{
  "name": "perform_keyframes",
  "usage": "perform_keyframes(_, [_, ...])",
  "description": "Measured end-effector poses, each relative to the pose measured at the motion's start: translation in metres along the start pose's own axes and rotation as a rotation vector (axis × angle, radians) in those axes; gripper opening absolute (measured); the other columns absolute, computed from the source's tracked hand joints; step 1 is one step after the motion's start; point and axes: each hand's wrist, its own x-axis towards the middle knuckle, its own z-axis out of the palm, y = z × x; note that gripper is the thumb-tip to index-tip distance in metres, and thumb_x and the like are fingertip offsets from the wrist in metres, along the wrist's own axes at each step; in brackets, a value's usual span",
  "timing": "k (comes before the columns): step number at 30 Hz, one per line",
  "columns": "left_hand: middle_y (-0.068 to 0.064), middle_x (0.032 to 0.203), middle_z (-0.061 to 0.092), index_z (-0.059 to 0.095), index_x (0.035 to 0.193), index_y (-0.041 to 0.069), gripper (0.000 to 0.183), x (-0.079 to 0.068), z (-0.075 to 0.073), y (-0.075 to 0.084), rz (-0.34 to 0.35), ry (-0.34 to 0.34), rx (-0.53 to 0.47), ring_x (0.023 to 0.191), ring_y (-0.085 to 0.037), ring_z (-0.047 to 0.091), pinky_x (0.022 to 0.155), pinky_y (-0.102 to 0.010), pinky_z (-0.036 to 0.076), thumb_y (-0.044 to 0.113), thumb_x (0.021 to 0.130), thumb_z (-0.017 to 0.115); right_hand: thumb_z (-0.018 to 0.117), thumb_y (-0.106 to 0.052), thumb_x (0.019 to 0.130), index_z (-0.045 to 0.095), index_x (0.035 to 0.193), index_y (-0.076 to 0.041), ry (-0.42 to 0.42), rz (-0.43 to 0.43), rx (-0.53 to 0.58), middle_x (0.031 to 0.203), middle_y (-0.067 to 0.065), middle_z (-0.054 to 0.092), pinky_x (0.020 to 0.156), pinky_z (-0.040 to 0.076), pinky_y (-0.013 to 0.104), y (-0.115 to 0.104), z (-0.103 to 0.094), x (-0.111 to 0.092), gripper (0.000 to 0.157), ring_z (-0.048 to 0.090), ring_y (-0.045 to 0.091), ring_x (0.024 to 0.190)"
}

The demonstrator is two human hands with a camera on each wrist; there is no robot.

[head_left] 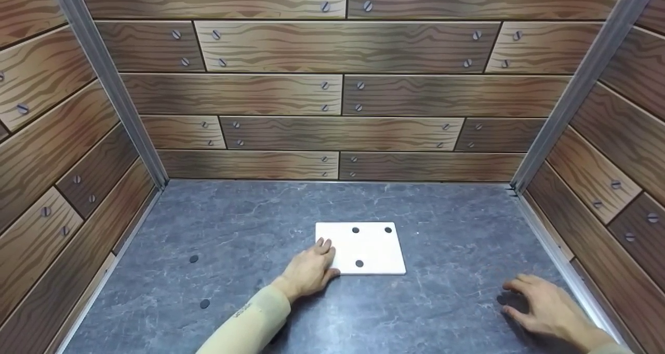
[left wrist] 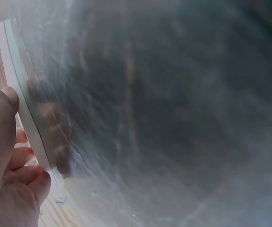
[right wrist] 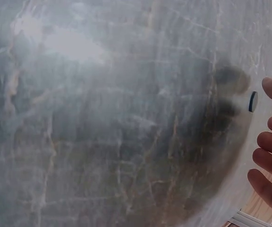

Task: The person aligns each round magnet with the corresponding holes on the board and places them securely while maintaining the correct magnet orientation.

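A white rectangular board (head_left: 376,247) with three black discs on it lies flat on the dark surface. My left hand (head_left: 310,267) rests on its left part in the head view, fingertips on the top face and thumb along the near edge. The left wrist view shows thumb (left wrist: 6,101) and fingers along the edge of the board (left wrist: 29,111). At the right, my right hand (head_left: 545,304) is held low with thumb and fingers apart around a small black disc (head_left: 501,299). In the right wrist view this disc (right wrist: 253,101) sits in the gap between thumb and fingers.
Two more black discs lie to the left, a farther one (head_left: 194,259) and a nearer one (head_left: 204,303). Wood-patterned panels (head_left: 337,94) wall in the back and both sides. A metal strip (head_left: 566,276) runs along the right edge, close to my right hand.
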Motion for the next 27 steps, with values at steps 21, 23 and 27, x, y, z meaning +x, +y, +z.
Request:
perform_keyframes(21, [-0.021,0.167,0.060,0.062,0.158,0.004,0.062,0.0011,-0.0006,0.0008,-0.012,-0.025,0.006,0.156,-0.042,0.059,0.127,-0.051,0.055,0.047,0.115,0.061,0.101,-0.031,0.078,0.088,0.095,-0.022,-0.095,-0.029,0.049,0.090,-0.012,0.070,0.065,0.061,0.036,-0.0002,0.0052,0.0023,0.023,0.070,0.013,0.079])
perform_keyframes(23, [-0.022,0.166,0.061,0.062,0.158,0.003,0.062,0.0008,-0.0008,0.0008,-0.008,-0.018,0.006,0.156,-0.042,0.059,0.127,-0.051,0.056,0.047,0.114,0.062,0.100,-0.030,0.080,0.088,0.094,-0.022,-0.108,-0.026,0.055,0.089,-0.012,0.070,0.064,0.060,0.035,-0.0016,0.0044,0.0033,0.020,0.070,0.012,0.078])
perform_keyframes(27, [-0.022,0.166,0.061,0.063,0.157,0.003,0.061,0.0004,-0.0004,0.0009,-0.014,-0.017,0.000,0.156,-0.042,0.060,0.126,-0.051,0.056,0.047,0.114,0.063,0.099,-0.027,0.081,0.086,0.093,-0.023,-0.127,-0.025,0.064,0.088,-0.013,0.068,0.062,0.058,0.034,-0.0032,0.0040,0.0055,0.017,0.068,0.010,0.076])
